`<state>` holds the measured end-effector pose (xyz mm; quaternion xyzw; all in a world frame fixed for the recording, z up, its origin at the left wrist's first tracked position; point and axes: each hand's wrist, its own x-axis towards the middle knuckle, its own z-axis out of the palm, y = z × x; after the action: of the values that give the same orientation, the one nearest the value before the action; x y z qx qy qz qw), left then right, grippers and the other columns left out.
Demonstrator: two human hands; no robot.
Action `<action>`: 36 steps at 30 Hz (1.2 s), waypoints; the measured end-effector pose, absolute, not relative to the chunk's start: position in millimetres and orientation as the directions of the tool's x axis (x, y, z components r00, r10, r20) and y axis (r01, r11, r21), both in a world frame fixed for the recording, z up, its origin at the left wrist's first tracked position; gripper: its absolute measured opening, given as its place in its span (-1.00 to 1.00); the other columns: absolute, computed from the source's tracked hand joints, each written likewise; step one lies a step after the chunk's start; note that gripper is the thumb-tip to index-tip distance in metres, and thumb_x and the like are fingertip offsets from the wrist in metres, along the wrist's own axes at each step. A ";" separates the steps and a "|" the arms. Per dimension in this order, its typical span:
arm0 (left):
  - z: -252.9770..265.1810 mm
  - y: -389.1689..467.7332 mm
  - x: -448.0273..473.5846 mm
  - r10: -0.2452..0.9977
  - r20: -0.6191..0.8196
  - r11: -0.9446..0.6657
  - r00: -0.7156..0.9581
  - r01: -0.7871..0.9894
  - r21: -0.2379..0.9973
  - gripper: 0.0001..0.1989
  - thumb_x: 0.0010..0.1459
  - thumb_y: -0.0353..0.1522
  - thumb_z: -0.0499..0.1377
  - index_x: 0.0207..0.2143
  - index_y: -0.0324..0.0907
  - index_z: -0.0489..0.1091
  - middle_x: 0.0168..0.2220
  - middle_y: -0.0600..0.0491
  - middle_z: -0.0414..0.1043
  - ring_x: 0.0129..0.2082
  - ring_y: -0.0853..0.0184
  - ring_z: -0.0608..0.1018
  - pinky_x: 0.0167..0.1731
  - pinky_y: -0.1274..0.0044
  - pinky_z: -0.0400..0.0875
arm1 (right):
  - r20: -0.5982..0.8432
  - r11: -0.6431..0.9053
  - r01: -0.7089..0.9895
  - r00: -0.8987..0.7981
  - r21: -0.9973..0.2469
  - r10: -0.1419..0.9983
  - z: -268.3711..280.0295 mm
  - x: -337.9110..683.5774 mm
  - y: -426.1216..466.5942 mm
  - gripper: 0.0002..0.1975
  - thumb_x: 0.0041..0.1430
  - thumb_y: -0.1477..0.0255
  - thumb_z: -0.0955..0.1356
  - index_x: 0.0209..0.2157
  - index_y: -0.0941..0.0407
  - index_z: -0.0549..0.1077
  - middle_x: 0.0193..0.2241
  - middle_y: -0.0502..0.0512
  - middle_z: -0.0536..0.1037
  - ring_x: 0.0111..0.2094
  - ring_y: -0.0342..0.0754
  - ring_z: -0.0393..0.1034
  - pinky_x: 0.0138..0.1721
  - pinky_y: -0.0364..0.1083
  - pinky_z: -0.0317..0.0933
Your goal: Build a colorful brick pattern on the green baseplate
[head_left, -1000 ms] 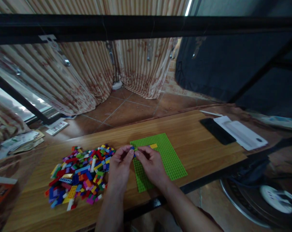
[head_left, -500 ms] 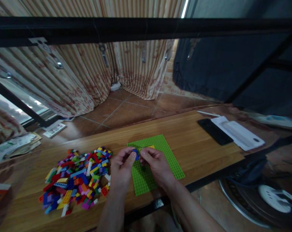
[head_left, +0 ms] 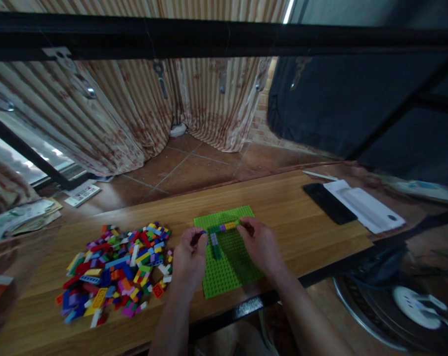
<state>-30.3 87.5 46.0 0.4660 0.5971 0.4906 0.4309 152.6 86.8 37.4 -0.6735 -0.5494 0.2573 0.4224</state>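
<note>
By green baseplate (head_left: 227,279), left grip (head_left: 189,256) pinched narrowly, holding blue piece (head_left: 203,232)

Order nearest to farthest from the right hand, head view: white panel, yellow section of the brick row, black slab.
1. Yellow section of the brick row, left of the right hand.
2. Black slab, to its right.
3. White panel, farther right.

No legible txt, brands or nos. Wht flat item (head_left: 82,195) on flr, approx 9 o'clock, has dk lettering, too blurry to read; papers (head_left: 27,216) further out, ditto.
</note>
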 end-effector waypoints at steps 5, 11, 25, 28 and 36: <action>42.6 84.6 -25.6 0.984 -0.073 0.090 -0.164 0.094 0.992 -0.76 -0.05 -0.30 0.29 -0.29 -0.18 0.49 -0.33 0.01 0.56 -0.30 0.27 0.57 -0.20 0.43 0.41 | 0.047 -0.060 0.289 0.348 -0.955 0.936 41.6 152.9 92.9 -0.73 0.09 0.23 0.38 -0.28 0.14 0.52 -0.39 0.14 0.59 -0.37 -0.01 0.45 -0.28 -0.02 0.31; 48.8 83.0 -18.0 0.962 -0.251 0.227 -0.106 -0.194 0.954 -0.65 -0.13 -0.27 0.36 -0.25 -0.22 0.51 -0.37 0.03 0.55 -0.37 0.33 0.54 -0.34 0.50 0.44 | -0.152 -0.001 -0.530 0.243 -0.848 0.958 59.1 151.3 94.7 -0.77 0.00 0.23 0.40 -0.36 0.09 0.43 -0.39 0.06 0.53 -0.41 -0.10 0.39 -0.41 -0.11 0.32; 53.4 77.1 -5.4 0.938 -0.344 0.314 0.032 -0.493 0.811 -0.56 -0.20 -0.23 0.44 -0.22 -0.22 0.53 -0.25 -0.04 0.56 -0.28 0.31 0.56 -0.27 0.49 0.45 | 0.027 0.056 0.139 -0.204 -0.989 0.979 52.4 137.3 84.4 -0.68 0.00 0.34 0.46 -0.15 0.08 0.56 -0.57 -0.13 0.37 -0.51 -0.21 0.21 -0.46 -0.20 0.13; 55.4 77.1 -3.2 0.940 -0.342 0.308 0.001 -0.436 0.846 -0.55 -0.16 -0.21 0.42 -0.20 -0.23 0.51 -0.25 -0.05 0.56 -0.31 0.32 0.56 -0.30 0.50 0.45 | 0.010 0.053 0.246 -0.174 -0.968 0.985 51.4 143.6 85.1 -0.69 0.05 0.35 0.43 -0.12 0.06 0.56 -0.60 -0.14 0.34 -0.56 -0.21 0.16 -0.50 -0.19 0.08; 46.3 84.7 -8.1 0.965 -0.151 0.153 -0.212 -0.007 0.988 -0.63 -0.07 -0.18 0.33 -0.23 -0.20 0.49 -0.34 -0.01 0.57 -0.38 0.28 0.57 -0.34 0.48 0.43 | 0.002 0.007 0.602 -0.010 -0.798 1.000 44.6 187.5 95.0 -0.70 0.03 0.42 0.41 -0.14 0.09 0.57 -0.61 -0.12 0.40 -0.57 -0.18 0.22 -0.47 -0.15 0.08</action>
<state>-8.1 84.7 46.3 0.4064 0.5898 0.5081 0.4783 187.5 95.0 44.6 -0.6296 -0.6363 0.3162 0.3143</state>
